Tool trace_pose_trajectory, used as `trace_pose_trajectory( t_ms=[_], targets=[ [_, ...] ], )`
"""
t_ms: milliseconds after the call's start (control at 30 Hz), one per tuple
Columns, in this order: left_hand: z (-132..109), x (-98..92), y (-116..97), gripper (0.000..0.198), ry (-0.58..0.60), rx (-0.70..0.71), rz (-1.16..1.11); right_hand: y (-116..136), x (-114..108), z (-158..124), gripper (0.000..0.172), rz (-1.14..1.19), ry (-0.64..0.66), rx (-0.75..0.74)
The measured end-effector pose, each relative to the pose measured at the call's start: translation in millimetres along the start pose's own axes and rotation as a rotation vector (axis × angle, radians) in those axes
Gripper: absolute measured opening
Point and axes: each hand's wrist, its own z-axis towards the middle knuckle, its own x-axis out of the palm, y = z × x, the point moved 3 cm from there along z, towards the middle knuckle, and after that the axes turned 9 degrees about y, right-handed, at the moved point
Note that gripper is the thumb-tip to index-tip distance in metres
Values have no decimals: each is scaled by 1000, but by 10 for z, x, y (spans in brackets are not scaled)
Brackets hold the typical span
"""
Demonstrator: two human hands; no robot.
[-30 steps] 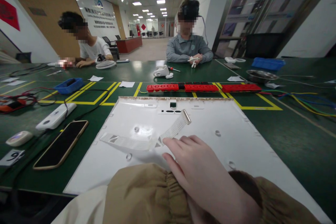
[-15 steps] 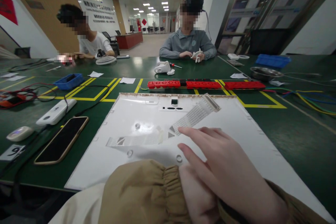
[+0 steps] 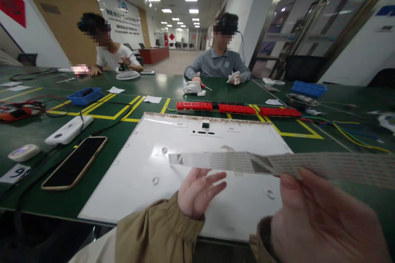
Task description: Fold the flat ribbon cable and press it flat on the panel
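My right hand (image 3: 327,205) pinches a long, pale, translucent ribbon cable (image 3: 222,161) between thumb and fingers. The strip, with printed lines and grey patches, stretches left over a white panel (image 3: 132,189) and runs past my right hand to the right edge of the view. My left hand (image 3: 200,191) is open below the strip's left part, fingers spread; whether its fingertips touch the cable I cannot tell. Beneath both lies the panel, a large flat sheet with small round bosses and cut-outs near its far edge.
A phone (image 3: 75,164) and a white power strip (image 3: 69,130) lie left of the panel. Red connector blocks (image 3: 194,106) line its far side. Wires, a blue tray (image 3: 84,96) and a metal bowl (image 3: 300,101) are farther out. Two people sit across the green table.
My right hand has lifted the ribbon cable off the panel and moved right with it. My left hand has come out from under the right one and opened. The view has tilted up slightly.
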Motion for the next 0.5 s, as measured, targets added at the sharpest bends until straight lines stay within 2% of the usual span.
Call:
trace_pose_trajectory(
  t_ms=[33,100,267,333,400,500],
  targets=[
    [-20,-19,-68,18,-58,37,-35,-4,-1,-12,30,51,-107,20],
    [-81,-39,-186,21,-127,76,-63,-14,17,-12,23,134,-241,56],
    [-192,-14,-450,34,-239,166,67,39,64,-9,19,272,-352,109],
    [-164,42,-517,37,-274,199,134,88,114,-31,25,384,-287,144],
    [-101,120,-549,40,-284,236,184,129,200,-64,41,475,-124,190],
    [6,209,-539,43,-284,293,222,111,336,-155,65,471,149,281]
  ],
)
